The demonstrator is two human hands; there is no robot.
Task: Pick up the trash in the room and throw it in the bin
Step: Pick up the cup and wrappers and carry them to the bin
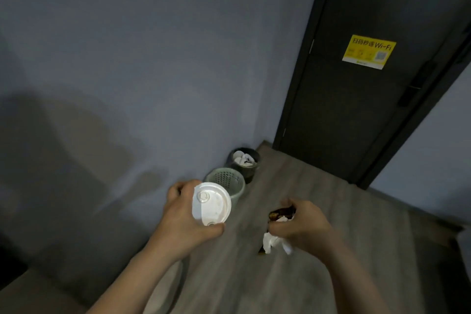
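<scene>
Left hand [183,216] around lidded cup [211,202], right hand [303,227] around tissue [272,242] and brown scrap [280,213]; green bin [226,181] and dark bin [248,173] just beyond, near door [356,109].

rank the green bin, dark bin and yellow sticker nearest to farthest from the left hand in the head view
1. Green bin: just beyond the left hand, partly hidden by its cup.
2. Dark bin: behind the green bin, towards the door.
3. Yellow sticker: high on the door, far right.
</scene>
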